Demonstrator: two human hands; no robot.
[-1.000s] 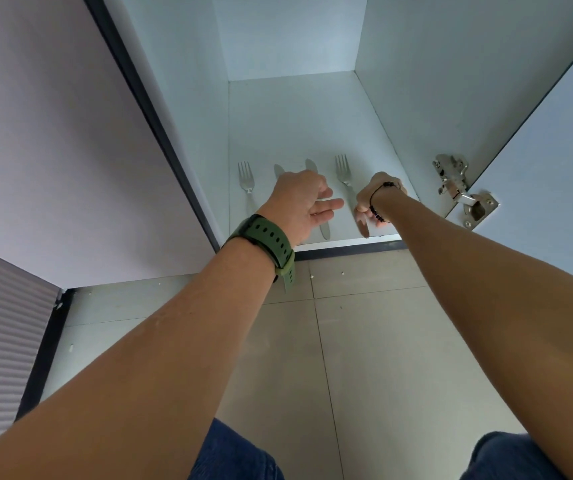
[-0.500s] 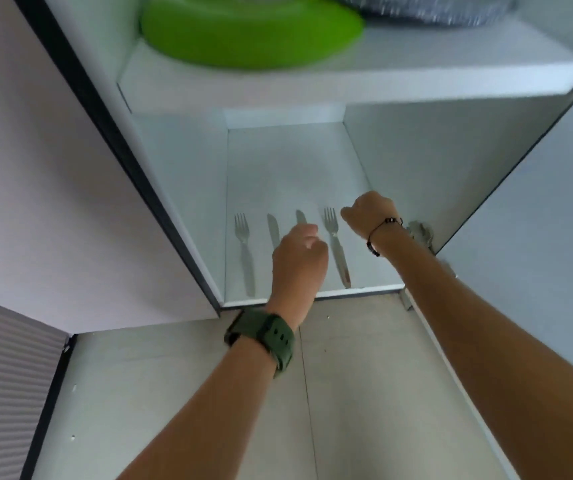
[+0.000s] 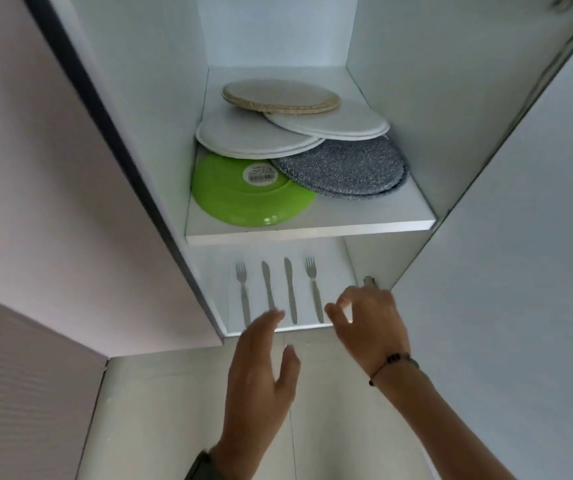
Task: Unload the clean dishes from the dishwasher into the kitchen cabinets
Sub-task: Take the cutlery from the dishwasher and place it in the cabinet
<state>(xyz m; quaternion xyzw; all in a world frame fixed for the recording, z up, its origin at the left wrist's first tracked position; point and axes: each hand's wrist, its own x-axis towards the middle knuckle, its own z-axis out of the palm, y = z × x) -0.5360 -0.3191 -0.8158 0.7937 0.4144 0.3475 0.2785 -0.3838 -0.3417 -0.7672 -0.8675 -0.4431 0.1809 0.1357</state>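
Sticker (image 3: pixel 259 173) on green plate (image 3: pixel 243 199) unreadable; left hand (image 3: pixel 261 368), right hand (image 3: pixel 370 320) released, empty.

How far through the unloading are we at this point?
Done: two forks and two knives lie in a row on the bottom shelf, and plates are stacked on the shelf above. In hand: nothing; left hand and right hand are empty. Left: the dishwasher is out of view, so I cannot tell.

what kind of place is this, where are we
Most likely a home kitchen, looking into an open white cabinet. Plates are stacked on its upper shelf, among them a green plate, and forks and knives lie in a row on the shelf below. Pale floor tiles lie underneath.
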